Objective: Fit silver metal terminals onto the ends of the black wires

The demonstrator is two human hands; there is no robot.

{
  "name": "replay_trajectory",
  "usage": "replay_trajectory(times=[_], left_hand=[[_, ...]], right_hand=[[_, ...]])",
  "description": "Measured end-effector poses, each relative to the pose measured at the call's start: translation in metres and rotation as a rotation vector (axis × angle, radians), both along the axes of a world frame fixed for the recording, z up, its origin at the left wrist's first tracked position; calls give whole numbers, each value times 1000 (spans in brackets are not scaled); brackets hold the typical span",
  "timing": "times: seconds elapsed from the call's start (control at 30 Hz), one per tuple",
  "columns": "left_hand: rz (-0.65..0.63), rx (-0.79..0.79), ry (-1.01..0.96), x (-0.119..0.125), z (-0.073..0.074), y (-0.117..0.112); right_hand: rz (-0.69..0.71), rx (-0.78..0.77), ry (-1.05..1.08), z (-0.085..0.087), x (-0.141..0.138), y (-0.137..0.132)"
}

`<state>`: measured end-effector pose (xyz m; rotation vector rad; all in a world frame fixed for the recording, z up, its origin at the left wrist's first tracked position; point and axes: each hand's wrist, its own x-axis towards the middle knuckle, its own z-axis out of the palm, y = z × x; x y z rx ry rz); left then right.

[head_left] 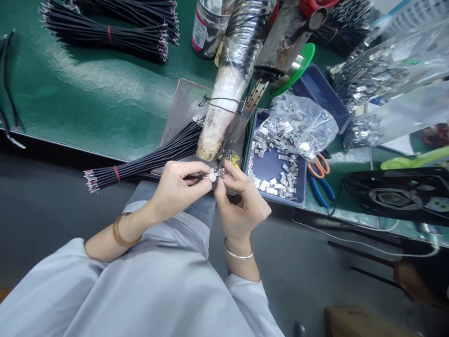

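My left hand (177,189) is closed in a pinch on a black cable (192,177), close to its end. Just to the right, my right hand (242,201) pinches a small silver metal connector (220,172) between thumb and fingers. The cable end and the connector meet between my fingertips; whether they are joined I cannot tell. Right above them points the lower end of a soldering iron (257,93) with a perforated barrel. A bundle of black cables (157,152), tied with a red band, lies behind my left hand on a brown board (182,100).
A plastic-wrapped hose (224,89) with a scorched white end hangs over the board. Right of it, a blue tray (300,187) holds loose connectors and a plastic bag (305,119). Pliers (321,187) and a black fan-like device (396,194) lie further right. More cable bundles (105,35) lie back left.
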<state>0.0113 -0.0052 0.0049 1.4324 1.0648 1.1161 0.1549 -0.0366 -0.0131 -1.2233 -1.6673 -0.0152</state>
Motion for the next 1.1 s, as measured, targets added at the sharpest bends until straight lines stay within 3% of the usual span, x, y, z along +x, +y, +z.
replay_trajectory(times=[0.23,0.53,0.63,0.73,0.8,0.9,1.0,1.1], left_hand=[[-10,-70,29,1,-3,1],[-35,0,72,-3,0,-1],[-67,136,146,-4,-4,-4],[-86,358,200,-6,-8,-6],[-111,390,194,-9,-8,-6],[-174,188,118,-14,-5,-3],[-202,-53,-9,-16,-3,-1],[-176,-127,-78,-13,-4,-1]], right_hand=[[4,-45,-25,-1,3,-2],[21,-6,-55,3,3,-2],[9,-52,-26,4,5,-4],[10,-221,101,7,8,-5],[60,-348,182,8,9,-4],[146,-368,169,8,11,-2],[162,-161,-49,7,12,-1],[100,-9,-183,5,14,-3]])
